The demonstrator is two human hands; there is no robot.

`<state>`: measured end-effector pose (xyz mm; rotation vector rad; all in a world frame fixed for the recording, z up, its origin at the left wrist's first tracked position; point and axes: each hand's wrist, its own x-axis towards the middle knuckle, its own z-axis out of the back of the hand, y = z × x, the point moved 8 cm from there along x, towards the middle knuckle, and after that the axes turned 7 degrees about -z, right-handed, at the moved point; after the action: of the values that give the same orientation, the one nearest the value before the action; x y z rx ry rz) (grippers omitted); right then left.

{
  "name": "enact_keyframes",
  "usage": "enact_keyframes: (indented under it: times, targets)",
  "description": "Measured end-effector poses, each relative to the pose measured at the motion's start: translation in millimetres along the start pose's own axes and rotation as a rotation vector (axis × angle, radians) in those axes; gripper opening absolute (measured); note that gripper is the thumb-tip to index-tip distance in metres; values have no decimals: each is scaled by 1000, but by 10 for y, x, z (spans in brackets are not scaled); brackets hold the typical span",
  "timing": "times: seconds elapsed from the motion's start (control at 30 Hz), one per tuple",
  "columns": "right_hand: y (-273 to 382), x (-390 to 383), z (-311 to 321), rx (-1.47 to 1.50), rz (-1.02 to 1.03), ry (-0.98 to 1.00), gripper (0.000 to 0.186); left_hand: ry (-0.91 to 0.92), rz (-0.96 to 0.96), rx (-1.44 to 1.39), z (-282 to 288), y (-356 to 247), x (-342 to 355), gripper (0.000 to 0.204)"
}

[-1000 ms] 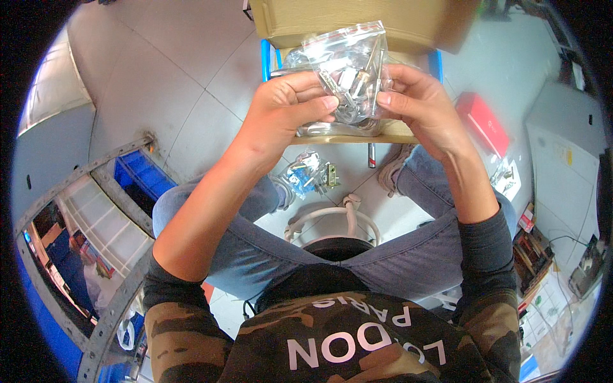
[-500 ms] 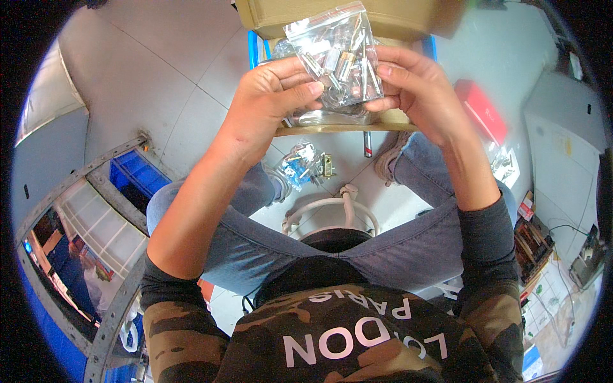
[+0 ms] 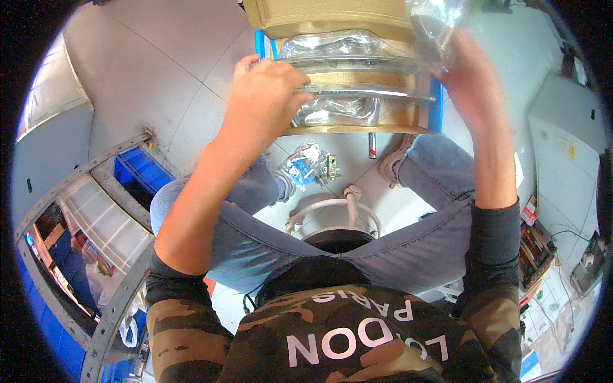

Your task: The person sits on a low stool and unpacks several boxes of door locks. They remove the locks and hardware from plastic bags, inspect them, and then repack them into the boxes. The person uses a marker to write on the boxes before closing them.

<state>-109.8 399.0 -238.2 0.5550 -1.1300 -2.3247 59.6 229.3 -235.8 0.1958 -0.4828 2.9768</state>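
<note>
My right hand (image 3: 472,80), smeared by motion, grips a clear plastic bag (image 3: 437,29) of small metal parts beyond the right end of an open cardboard box (image 3: 424,108). Across the box's left end lies my left hand (image 3: 265,89), back up, thumb and forefinger apart beside the ends of the packed pieces. Inside the box are two clear-wrapped packages, the far one (image 3: 345,45) and the near one (image 3: 338,112), each with a long straight edge. Bare brown cardboard shows between them. The undersides of my left fingers are partly hidden.
On the tiled floor between my feet lie a bag of small blue and white parts (image 3: 303,166), a brass-coloured metal piece (image 3: 331,167) and a small cylinder (image 3: 372,145). A metal rack (image 3: 118,252) stands at left, a grey cabinet (image 3: 568,153) at right.
The bag of metal parts, held in both hands over the box, has moved right in my right hand alone. My left hand has let go of it and come down at the box's left end.
</note>
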Motion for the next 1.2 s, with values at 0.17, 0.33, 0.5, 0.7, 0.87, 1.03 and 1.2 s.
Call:
enact_keyframes:
  times: [0.17, 0.33, 0.5, 0.7, 0.87, 1.03, 1.2]
  targets:
    - [-190, -60, -145, 667, -363, 99, 30, 37, 12, 31, -104, -7, -35, 14]
    - [98, -116, -232, 425, -159, 100, 20, 117, 66, 19, -128, 40, -42, 19]
    - [50, -113, -362, 488, -251, 207, 17, 64, 62, -14, -91, 26, -25, 14]
    - [-13, -134, -415, 664, -361, 245, 14, 84, 72, -33, -90, 37, -17, 13]
    - [-67, -133, -437, 786, -415, 263, 14, 87, 76, -39, -93, 29, -13, 13]
    - [-48, -132, -449, 865, -390, 340, 14, 85, 75, -37, -81, 28, -4, 12]
    - [-17, -138, -461, 889, -372, 352, 14, 127, 100, -28, -110, 44, -16, 16]
